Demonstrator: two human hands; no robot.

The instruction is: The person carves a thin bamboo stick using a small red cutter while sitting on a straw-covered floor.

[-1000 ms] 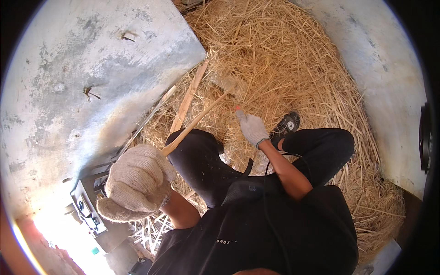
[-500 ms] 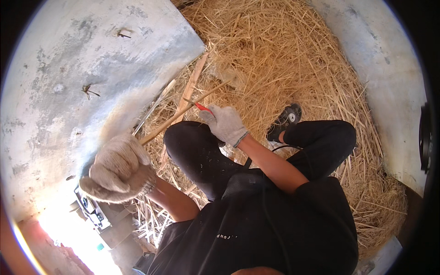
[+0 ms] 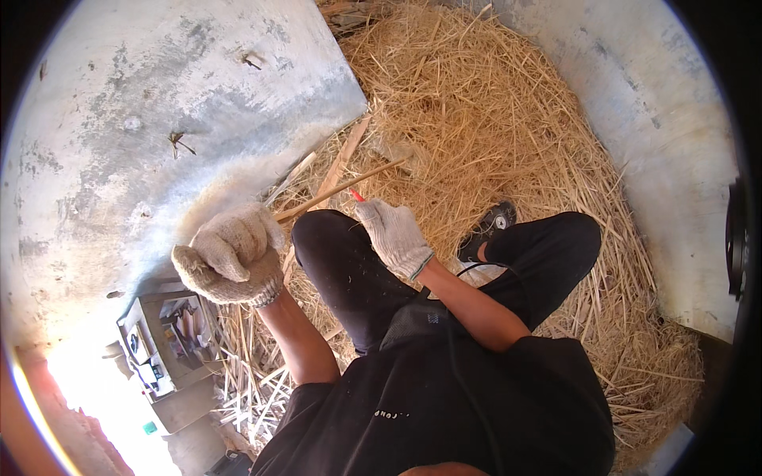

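We count two gloved hands, left hand (image 3: 232, 252) and right hand (image 3: 394, 236), one long bamboo stick (image 3: 341, 190), one shoe (image 3: 494, 224).

Harsh sunlight, perhaps from lower left, blows out that corner; fisheye bending and dark vignette ring the edges.

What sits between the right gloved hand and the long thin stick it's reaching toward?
Nothing visible. The right hand in its knit work glove, gripping a small red-tipped tool, lies over the black-trousered knee with its tip right beside the long thin pale wooden stick, which the left gloved hand appears to hold.
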